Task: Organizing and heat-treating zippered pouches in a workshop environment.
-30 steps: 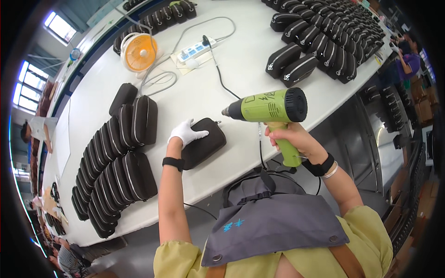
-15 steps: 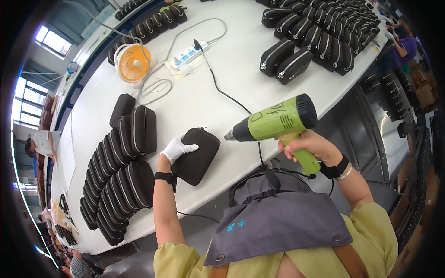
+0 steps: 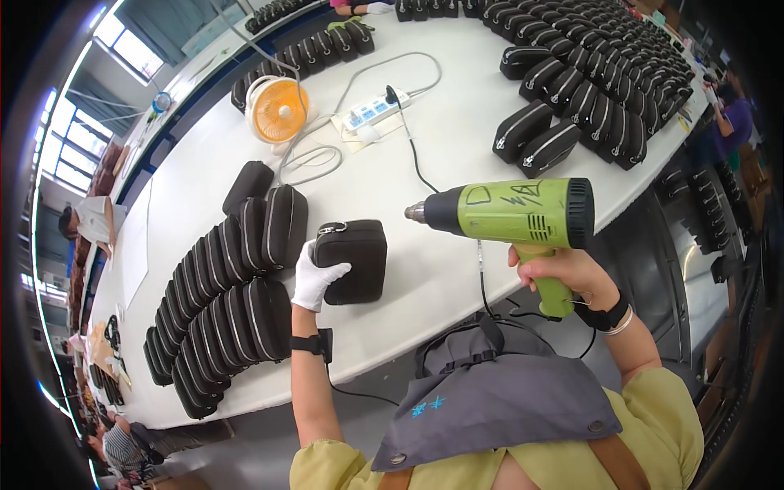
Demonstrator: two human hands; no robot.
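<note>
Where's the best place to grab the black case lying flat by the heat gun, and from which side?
Probably by its left edge, coming from the near-left. The black case lies flat, so a short side fits between fingers and thumb. The gloved left hand already grips there, well away from the heat gun nozzle at the case's right, in the right hand.

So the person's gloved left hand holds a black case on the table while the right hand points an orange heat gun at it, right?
Not quite: the heat gun is green, not orange, as the head view shows. Otherwise yes: the gloved left hand holds the black case on the table, and the right hand points the gun at it.
</note>
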